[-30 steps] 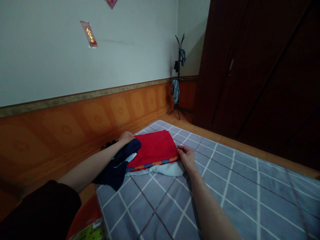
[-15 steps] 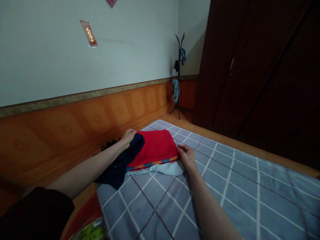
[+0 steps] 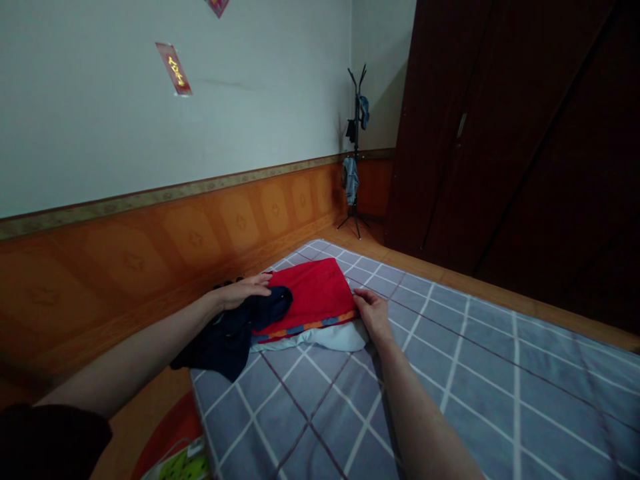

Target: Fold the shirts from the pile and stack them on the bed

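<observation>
A folded red garment (image 3: 315,287) lies on the bed, on top of a white cloth (image 3: 325,337); an orange and blue striped band shows along its near edge. Over its left side sprawls a crumpled navy garment (image 3: 230,340) that hangs past the bed's edge. My left hand (image 3: 245,290) rests at the navy garment's far side with its fingers stretched out, holding nothing I can see. At the red garment's right edge, my right hand (image 3: 373,310) is closed in a pinch on the fabric.
The bed has a grey checked sheet (image 3: 460,373). Below its left edge are a red round thing (image 3: 167,433) and a green dotted item (image 3: 185,465). A coat rack (image 3: 357,153) stands in the corner beside a dark wardrobe (image 3: 490,147).
My left hand has let go of the navy garment, moved slightly left and down, and straightened its fingers. The navy garment has sunk lower. My right hand stays at the red garment's edge.
</observation>
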Demonstrator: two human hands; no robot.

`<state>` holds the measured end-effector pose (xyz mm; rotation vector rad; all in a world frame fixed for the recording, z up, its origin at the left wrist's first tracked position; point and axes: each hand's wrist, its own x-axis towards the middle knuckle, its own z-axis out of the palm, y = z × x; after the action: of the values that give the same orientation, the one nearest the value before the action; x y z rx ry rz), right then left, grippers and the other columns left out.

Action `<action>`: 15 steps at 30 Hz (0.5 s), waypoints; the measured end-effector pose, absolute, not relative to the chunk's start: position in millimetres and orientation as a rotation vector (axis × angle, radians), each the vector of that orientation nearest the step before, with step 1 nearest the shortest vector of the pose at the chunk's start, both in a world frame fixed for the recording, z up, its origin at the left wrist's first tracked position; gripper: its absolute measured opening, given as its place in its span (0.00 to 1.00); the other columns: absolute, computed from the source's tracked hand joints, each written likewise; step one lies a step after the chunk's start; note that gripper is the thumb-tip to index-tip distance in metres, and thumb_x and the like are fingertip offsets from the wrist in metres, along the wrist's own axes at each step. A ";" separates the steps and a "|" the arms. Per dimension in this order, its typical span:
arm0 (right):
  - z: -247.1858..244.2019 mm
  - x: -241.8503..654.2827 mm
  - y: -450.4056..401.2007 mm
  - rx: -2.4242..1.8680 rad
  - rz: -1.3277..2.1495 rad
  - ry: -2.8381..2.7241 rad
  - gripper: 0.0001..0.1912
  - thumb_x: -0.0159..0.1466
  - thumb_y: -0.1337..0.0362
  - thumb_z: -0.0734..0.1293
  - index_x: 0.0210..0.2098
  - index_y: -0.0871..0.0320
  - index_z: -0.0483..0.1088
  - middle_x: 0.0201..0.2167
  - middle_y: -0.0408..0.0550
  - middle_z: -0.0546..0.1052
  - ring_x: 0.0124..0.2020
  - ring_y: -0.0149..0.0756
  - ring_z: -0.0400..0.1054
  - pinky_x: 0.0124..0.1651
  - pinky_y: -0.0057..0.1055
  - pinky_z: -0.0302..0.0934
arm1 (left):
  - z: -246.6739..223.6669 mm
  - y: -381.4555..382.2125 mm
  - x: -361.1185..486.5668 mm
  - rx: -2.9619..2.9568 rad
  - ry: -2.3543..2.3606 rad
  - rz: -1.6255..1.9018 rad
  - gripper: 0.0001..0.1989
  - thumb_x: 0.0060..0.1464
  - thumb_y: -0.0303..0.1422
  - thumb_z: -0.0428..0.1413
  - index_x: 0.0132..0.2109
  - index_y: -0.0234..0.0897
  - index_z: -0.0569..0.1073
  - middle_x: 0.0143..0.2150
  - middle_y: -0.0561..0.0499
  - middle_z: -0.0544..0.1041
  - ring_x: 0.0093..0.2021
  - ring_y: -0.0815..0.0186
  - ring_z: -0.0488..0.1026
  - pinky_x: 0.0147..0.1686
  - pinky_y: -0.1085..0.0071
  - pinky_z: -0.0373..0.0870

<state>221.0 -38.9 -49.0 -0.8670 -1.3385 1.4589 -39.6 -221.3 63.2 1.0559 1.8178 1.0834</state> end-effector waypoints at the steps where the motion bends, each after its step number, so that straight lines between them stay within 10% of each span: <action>1: -48.7 221.0 -39.0 -0.867 1.459 -1.338 0.14 0.46 0.59 0.68 0.31 0.58 0.76 0.27 0.45 0.79 0.30 0.39 0.71 0.33 0.32 0.64 | 65.4 -224.1 -40.7 1.089 1.820 1.062 0.27 0.38 0.33 0.65 0.49 0.41 0.73 0.50 0.47 0.75 0.49 0.60 0.72 0.43 0.70 0.69; 10: -47.9 220.6 -38.1 -0.858 1.474 -1.287 0.14 0.45 0.60 0.69 0.31 0.58 0.76 0.26 0.46 0.79 0.30 0.40 0.71 0.32 0.32 0.64 | 66.0 -200.3 -29.5 1.256 2.057 1.170 0.08 0.46 0.36 0.57 0.30 0.36 0.71 0.24 0.56 0.72 0.25 0.68 0.69 0.24 0.75 0.62; 15: -50.1 221.5 -34.0 -0.853 1.485 -1.177 0.16 0.45 0.56 0.70 0.32 0.58 0.75 0.24 0.45 0.78 0.28 0.38 0.71 0.31 0.32 0.64 | 160.3 -187.5 -34.5 1.361 2.157 1.531 0.06 0.50 0.30 0.52 0.30 0.30 0.68 0.22 0.55 0.69 0.23 0.69 0.69 0.25 0.74 0.65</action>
<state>221.5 -34.0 -50.1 -0.8526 -1.1771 1.4852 -34.5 -187.5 160.3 1.3607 2.1575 1.5311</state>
